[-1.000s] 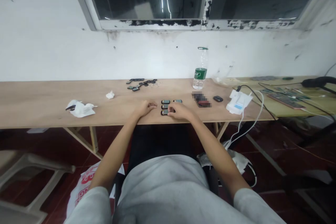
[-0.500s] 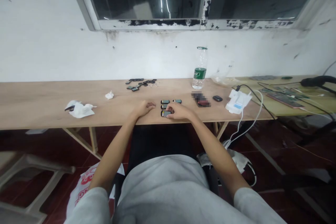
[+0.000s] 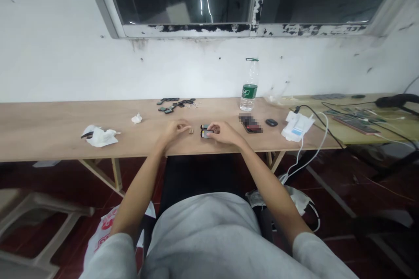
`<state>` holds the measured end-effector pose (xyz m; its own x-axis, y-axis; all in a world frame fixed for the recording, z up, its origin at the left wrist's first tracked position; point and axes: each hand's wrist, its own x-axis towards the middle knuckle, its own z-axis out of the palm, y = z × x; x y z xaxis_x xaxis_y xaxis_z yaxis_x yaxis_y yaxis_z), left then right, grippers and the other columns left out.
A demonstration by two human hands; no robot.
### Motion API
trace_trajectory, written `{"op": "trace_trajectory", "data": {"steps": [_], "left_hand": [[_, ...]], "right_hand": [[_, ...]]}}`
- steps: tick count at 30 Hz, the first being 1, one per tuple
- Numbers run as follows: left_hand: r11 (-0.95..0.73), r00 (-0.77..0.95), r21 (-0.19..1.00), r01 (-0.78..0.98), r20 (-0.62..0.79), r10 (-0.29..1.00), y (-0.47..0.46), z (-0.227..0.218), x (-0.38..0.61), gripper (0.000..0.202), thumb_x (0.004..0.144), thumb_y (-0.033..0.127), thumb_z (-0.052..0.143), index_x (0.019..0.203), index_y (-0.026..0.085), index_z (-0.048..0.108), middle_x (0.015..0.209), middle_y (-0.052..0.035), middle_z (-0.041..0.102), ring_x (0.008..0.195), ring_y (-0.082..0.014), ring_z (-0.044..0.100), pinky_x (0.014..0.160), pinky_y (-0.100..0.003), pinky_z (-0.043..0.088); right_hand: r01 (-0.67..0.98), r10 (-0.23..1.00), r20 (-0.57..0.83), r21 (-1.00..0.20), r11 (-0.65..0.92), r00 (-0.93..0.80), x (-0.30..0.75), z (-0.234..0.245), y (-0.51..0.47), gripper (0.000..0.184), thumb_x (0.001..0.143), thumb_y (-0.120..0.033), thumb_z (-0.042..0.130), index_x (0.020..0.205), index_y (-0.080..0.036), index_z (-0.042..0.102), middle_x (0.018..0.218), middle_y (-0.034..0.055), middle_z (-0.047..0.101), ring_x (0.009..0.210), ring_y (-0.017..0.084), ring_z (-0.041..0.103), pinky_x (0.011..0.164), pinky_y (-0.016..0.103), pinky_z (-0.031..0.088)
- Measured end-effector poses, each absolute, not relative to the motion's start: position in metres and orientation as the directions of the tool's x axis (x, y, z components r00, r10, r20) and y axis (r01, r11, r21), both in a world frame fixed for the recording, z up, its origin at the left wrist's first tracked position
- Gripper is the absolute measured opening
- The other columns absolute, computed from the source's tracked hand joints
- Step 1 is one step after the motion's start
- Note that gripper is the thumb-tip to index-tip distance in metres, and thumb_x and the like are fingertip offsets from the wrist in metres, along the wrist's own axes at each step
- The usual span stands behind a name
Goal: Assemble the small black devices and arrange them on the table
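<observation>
Bottle: a clear plastic water bottle (image 3: pixel 248 91) with a green label stood upright on the tabletop (image 3: pixel 65 139), its contents hard to tell.
Left hand: the left hand (image 3: pixel 175 130) was raised slightly above the tabletop, just beside the modules.
Right hand: the right hand (image 3: pixel 222 133) reached in from the right, wrist low.
Left grip: fingers were pressed together, with anything between them too small to tell.
Right grip: fingertips were closed on the nearer module.
Modules: two small dark rectangular modules (image 3: pixel 206 130) lay close together between the hands, with a scattered group of dark pieces (image 3: pixel 175 105) farther back.
</observation>
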<state>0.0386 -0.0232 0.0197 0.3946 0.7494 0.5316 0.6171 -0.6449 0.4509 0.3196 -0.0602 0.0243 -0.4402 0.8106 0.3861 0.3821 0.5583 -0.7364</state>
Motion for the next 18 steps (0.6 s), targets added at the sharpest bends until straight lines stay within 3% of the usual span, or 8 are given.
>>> {"op": "trace_trajectory", "data": {"steps": [4, 10, 18], "left_hand": [[-0.715, 0.474, 0.406, 0.57, 0.548, 0.689, -0.047, 0.037, 0.057, 0.031, 0.089, 0.046, 0.066, 0.099, 0.019, 0.078, 0.092, -0.006, 0.076, 0.072, -0.0164, 0.066, 0.067, -0.026, 0.053], [-0.843, 0.624, 0.258, 0.471, 0.578, 0.526, -0.068, 0.046, 0.089, 0.021, 0.093, 0.035, 0.064, 0.103, 0.022, 0.078, 0.108, -0.0082, 0.076, 0.09, -0.0206, 0.072, 0.078, -0.029, 0.056], [-0.871, 0.669, 0.134, 0.472, 0.59, 0.453, -0.063, 0.041, 0.086, 0.017, 0.095, 0.029, 0.063, 0.099, 0.019, 0.076, 0.113, -0.0098, 0.076, 0.097, -0.0215, 0.074, 0.082, -0.029, 0.058]], "right_hand": [[0.324, 0.839, 0.367, -0.8, 0.506, -0.402, 0.319, 0.032, -0.067, 0.018, 0.086, -0.031, 0.073, 0.095, -0.016, 0.073, 0.088, 0.0052, 0.075, 0.066, 0.013, 0.067, 0.061, 0.022, 0.048], [0.261, 0.881, 0.27, -0.885, 0.386, -0.388, 0.321, 0.041, -0.075, 0.02, 0.087, -0.028, 0.074, 0.1, -0.014, 0.073, 0.078, 0.0048, 0.075, 0.064, 0.014, 0.069, 0.056, 0.019, 0.048], [0.214, 0.884, 0.261, -0.907, 0.362, -0.387, 0.324, 0.044, -0.077, 0.025, 0.086, -0.03, 0.075, 0.101, -0.011, 0.072, 0.068, 0.0033, 0.071, 0.059, 0.013, 0.066, 0.053, 0.019, 0.046]]}}
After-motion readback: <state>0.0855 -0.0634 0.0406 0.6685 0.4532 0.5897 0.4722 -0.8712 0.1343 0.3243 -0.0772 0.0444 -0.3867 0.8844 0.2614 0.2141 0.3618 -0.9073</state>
